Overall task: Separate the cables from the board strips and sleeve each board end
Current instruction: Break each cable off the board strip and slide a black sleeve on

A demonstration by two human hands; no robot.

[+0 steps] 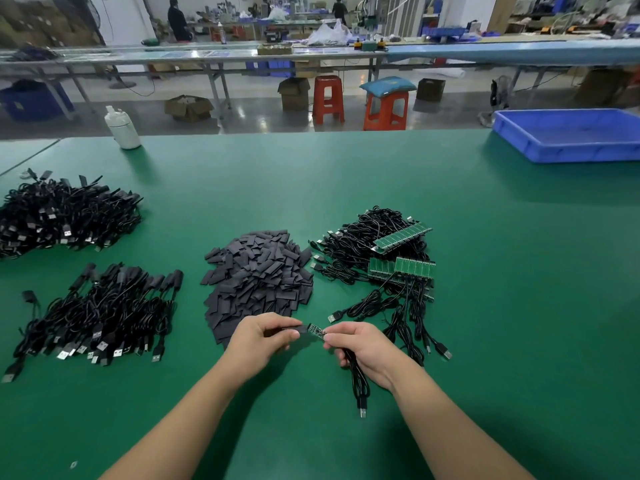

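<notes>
Left hand (263,336) pinches a black sleeve (293,330); right hand (356,342) grips the small board (317,331) — light, rigid, likely fragile — cable (358,379) limp below it; hold board edges.

I see a green worktop (346,174) with a blue tray (568,135) and white bottle (122,128); beyond it, grey glossy floor (249,116), two orange stools (328,98), cardboard boxes (188,107) and long metal-legged benches (207,55)
</notes>
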